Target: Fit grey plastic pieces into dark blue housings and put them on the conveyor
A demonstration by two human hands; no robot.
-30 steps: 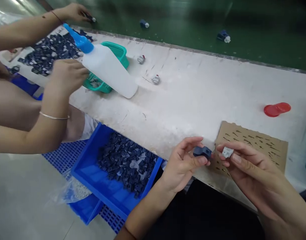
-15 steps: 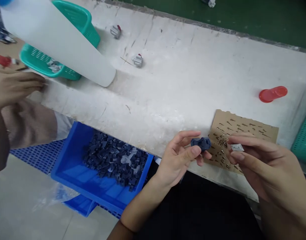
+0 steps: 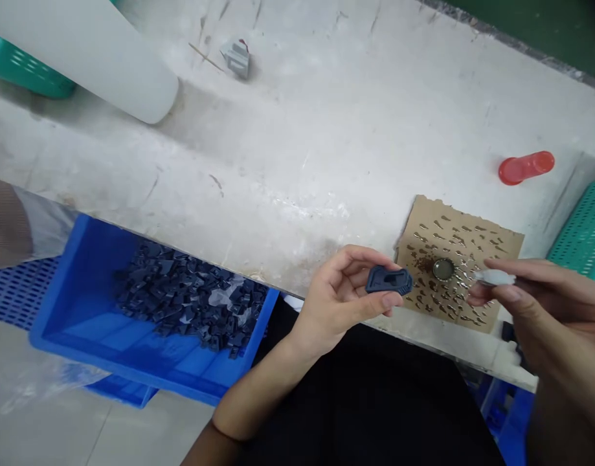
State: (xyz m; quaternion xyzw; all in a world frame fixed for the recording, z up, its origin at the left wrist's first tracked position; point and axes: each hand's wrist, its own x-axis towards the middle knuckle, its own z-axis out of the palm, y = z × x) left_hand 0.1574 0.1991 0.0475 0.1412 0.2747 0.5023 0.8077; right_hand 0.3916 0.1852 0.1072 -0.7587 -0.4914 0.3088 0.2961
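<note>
My left hand (image 3: 340, 298) pinches a dark blue-grey plastic part (image 3: 389, 280) with a hollow in its upper face. To its right, my right hand (image 3: 554, 304) grips a small light grey part (image 3: 494, 277) between thumb and fingers. The two parts are apart, both in the air near the table's front edge. Below and between them lies a brown cardboard sheet (image 3: 430, 223), covered in shiny wet-looking drops. On the cardboard sits a small round cap-like dish (image 3: 443, 268) with something glossy in it.
A blue bin (image 3: 103, 349) of dark plastic parts (image 3: 180, 291) stands left, below the table edge. On the table (image 3: 287, 149) are a red tapered piece (image 3: 525, 168), a grey part (image 3: 237, 58), a white cylinder (image 3: 117, 71) and green baskets (image 3: 586, 226). Another person's sleeve (image 3: 6, 223) shows left.
The view has shifted right, taking the co-worker's hand out of frame. My left hand has turned the dark part, showing its hollow; my right hand has moved right, uncovering the round dish.
</note>
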